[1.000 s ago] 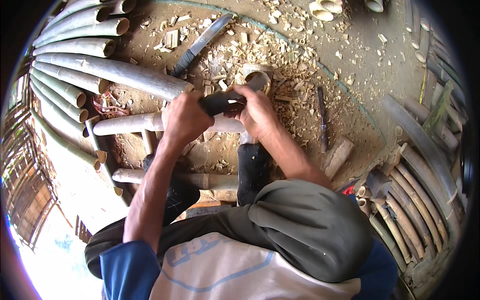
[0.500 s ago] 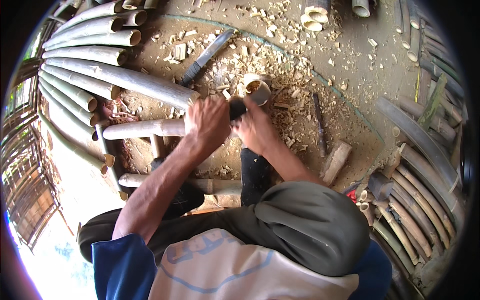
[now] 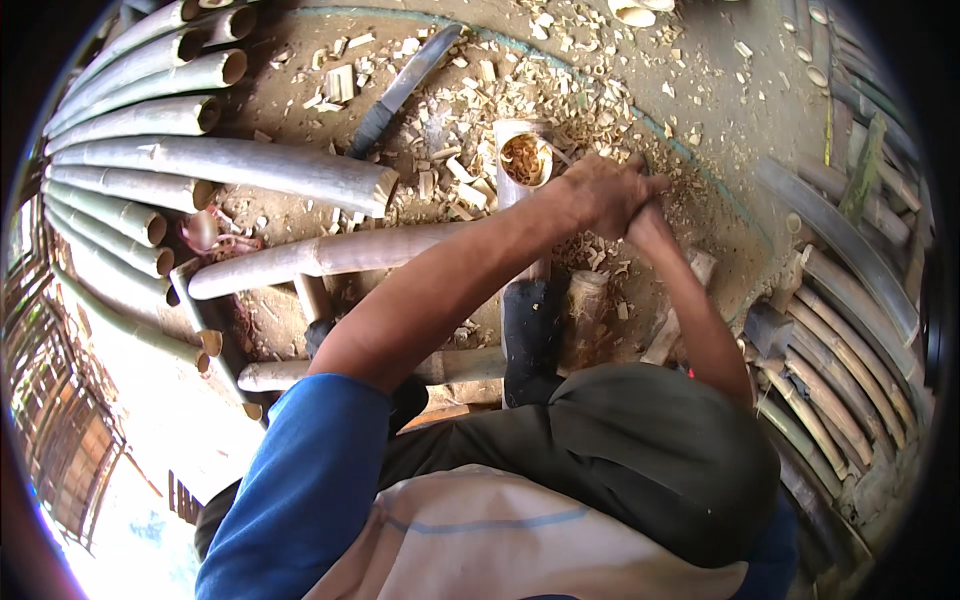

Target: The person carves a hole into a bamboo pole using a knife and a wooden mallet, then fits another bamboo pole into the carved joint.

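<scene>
In front of me is a bamboo piece (image 3: 510,190) with a round opening full of curled shavings (image 3: 524,160). My left hand (image 3: 598,195) is closed just right of that opening, its forearm crossing over the bamboo. Pressed against it is my right hand (image 3: 645,212), closed too. Both grip a black-handled cutting tool, now almost wholly covered by the fingers. Only a thin sliver of the tool (image 3: 562,156) shows beside the opening. Farther off to the left, a long knife (image 3: 415,80) with a dark wrapped handle lies on the ground.
Bamboo poles (image 3: 150,115) fan out at the left. A low bamboo frame (image 3: 330,255) stands before my legs. Shavings litter the ground around the work. More bamboo lengths (image 3: 850,350) are stacked at the right, near a short wooden block (image 3: 680,310).
Both hands have moved right, from left of the opening to its right side. The tool's broad blade, which lay across the opening, has left it, and the shavings inside show. The view has shifted.
</scene>
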`<state>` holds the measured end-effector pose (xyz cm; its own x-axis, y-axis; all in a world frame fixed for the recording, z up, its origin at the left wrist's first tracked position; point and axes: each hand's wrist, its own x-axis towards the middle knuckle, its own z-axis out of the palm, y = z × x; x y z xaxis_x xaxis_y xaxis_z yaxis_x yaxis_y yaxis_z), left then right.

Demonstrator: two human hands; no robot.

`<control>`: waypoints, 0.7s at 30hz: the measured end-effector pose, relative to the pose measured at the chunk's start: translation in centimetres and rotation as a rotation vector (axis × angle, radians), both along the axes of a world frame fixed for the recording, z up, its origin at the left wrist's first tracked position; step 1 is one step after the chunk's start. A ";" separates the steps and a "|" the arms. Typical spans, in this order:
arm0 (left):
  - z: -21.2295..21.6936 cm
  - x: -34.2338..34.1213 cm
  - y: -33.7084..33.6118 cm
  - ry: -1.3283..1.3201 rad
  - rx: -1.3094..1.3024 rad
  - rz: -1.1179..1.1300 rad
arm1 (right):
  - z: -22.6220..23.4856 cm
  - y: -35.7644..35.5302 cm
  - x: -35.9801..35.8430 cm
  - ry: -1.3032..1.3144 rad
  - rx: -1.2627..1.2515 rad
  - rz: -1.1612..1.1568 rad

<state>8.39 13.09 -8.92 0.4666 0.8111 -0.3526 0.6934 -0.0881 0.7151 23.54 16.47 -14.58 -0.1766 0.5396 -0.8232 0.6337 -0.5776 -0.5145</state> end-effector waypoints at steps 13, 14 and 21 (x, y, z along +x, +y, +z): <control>-2.8 -3.9 -1.6 -0.394 0.593 1.041 | 5.6 8.6 -11.7 -0.158 1.033 1.618; -3.1 -4.1 -2.0 -0.431 0.528 1.123 | 6.2 8.0 -13.6 -0.202 0.896 1.629; -5.3 -4.6 -2.4 -0.428 0.633 1.213 | 5.4 6.5 -15.9 -0.235 1.098 1.786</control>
<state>3.83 10.68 -14.20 -0.6395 0.7424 0.2000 0.3141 0.0149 0.9493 7.66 22.98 -9.22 -0.8913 0.1058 -0.4409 0.1114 0.9937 0.0132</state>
